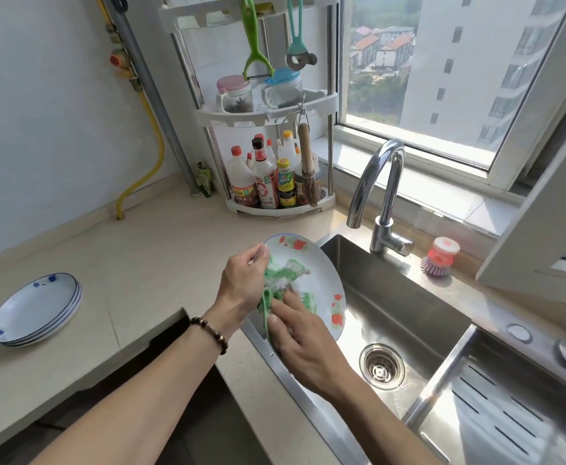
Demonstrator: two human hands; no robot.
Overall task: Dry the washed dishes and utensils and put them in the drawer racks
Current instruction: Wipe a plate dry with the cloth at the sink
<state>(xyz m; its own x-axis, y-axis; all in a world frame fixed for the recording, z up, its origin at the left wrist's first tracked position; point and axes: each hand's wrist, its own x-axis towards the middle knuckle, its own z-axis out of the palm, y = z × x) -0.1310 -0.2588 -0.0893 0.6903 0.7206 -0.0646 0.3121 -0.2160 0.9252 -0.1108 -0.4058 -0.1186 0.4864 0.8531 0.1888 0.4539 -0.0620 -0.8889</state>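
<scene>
Just below the middle of the frame, the left hand (pixel 241 283) grips the upper-left rim of a round white ceramic plate with red flower prints (pixel 322 280), thumb and fingers curled over the edge. The plate is tilted, its face turned toward the camera, and it hangs over the left edge of the stainless steel sink (pixel 409 313). The right hand (pixel 300 337) lies on the plate's face with fingers fairly straight, pressing a green and white cloth (pixel 283 280) flat against it (how much of the cloth is bunched under the palm cannot be told).

The step in hand looks like drying this plate. The relation that matters next: a stack of white plates with blue markings (pixel 35 310) sits on the pale stone counter (pixel 141 263) at the left of the frame, well apart from the held plate and on the left hand's side. So the left hand, already gripping the rim, is the nearer one to carry the plate leftward once the cloth comes away. Below the counter edge, lower left of centre, a dark gap shows; whether that is the drawer rack is unclear.
</scene>
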